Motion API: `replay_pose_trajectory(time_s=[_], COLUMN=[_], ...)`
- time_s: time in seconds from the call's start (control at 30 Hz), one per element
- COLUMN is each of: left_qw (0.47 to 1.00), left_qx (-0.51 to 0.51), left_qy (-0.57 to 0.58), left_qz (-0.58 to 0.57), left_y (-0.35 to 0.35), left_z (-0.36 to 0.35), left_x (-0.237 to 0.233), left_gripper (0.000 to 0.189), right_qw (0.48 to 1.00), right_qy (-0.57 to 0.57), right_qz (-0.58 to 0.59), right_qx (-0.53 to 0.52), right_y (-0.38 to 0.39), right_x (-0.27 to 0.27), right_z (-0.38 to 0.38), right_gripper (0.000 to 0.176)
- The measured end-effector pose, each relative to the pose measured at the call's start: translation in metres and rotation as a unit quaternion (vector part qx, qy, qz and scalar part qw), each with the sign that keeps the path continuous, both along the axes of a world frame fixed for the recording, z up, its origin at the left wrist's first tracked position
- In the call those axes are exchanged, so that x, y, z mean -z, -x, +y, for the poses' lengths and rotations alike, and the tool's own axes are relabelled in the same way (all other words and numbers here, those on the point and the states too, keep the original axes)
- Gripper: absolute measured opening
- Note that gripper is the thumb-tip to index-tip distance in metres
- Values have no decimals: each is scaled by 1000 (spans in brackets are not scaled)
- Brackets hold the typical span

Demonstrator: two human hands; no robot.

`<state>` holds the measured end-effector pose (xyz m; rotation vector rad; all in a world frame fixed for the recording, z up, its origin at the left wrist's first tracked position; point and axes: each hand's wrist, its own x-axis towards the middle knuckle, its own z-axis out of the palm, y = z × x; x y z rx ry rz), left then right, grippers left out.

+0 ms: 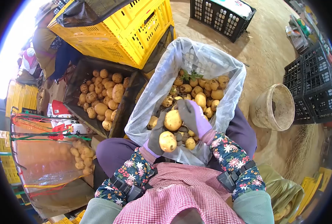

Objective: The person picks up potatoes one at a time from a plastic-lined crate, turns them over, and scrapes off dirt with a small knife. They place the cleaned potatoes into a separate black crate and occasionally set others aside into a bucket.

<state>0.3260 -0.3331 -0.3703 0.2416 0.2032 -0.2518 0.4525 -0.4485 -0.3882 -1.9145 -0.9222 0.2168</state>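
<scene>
At frame centre, the left hand (pixel 155 137) is closed around a potato (pixel 167 141). Just above it, the right hand (pixel 192 116) grips a second potato (pixel 172 120). Both are over the bag (pixel 195 56) of potatoes. A dark crate (pixel 75 80) of potatoes lies at left.

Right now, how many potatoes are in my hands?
2: one potato in the left hand, a second potato in the right hand, both above the plastic-lined crate. More could be hidden beneath them.

Bare floor (pixel 263 48) lies open far right; the bucket (pixel 259 112) blocks the right, the black crate (pixel 128 106) the left, yellow crates (pixel 136 33) beyond.
</scene>
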Motion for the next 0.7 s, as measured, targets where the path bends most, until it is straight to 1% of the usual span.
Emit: replay_pose_trajectory(time_s=[0.03,0.07,0.1,0.13,0.17,0.2,0.23,0.27,0.33,0.37,0.4,0.43,0.47,0.5,0.53,0.57,0.6,0.63,0.67,0.7], left_qw=[989,954,995,995,997,968,974,914,886,882,974,994,965,988,997,992,993,970,883,812], left_qx=[-30,-61,39,30,-19,-69,-85,-140,-142,-155,-119,-73,-128,-106,-75,-102,-98,-109,-113,-164], left_qy=[-146,-290,91,88,-77,-240,-209,-380,-441,-444,-192,74,-182,-79,25,27,28,-219,-451,-540], left_qz=[20,42,-24,-28,-4,24,27,-17,-35,-33,-29,-30,138,82,25,64,64,5,-58,-148], left_y=[1,2,-3,5,6,9,11,16,29,30,29,30,30,33,34,30,30,30,27,20], left_z=[-2,-2,15,16,11,7,8,0,5,11,20,27,18,19,19,11,8,3,-2,-4], left_x=[1,1,19,32,19,11,18,9,2,3,5,5,-11,-6,1,-15,-14,-11,-9,-12], left_gripper=[57,54,66,66,67,68,67,62,56,56,56,55,60,62,64,57,57,58,62,77], right_qw=[958,836,782,771,771,771,771,810,881,895,895,878,858,888,916,940,960,969,976,991], right_qy=[-56,-106,-147,-136,-146,-156,-145,-88,-58,-7,-4,-38,-71,-35,24,-5,-34,-33,-31,-18], right_qz=[279,535,605,620,618,616,620,578,467,425,421,443,464,425,342,292,243,214,185,123], right_qx=[28,52,40,54,48,41,35,36,-41,-135,-149,-180,-209,-171,-210,-175,-134,-122,-109,-55], right_y=[-3,-5,-6,-11,-13,-13,-15,-14,-5,-4,4,13,21,24,15,19,22,20,18,15], right_x=[-4,-8,-13,-9,-13,-16,-13,-15,-22,-24,-33,-43,-49,-38,-33,-36,-38,-32,-30,-30], right_z=[-1,-1,-2,-2,-2,-2,-2,1,10,8,10,12,13,16,11,12,10,7,4,2], right_gripper=[30,33,35,36,36,37,31,36,40,44,44,44,45,42,44,40,38,36,35,34])
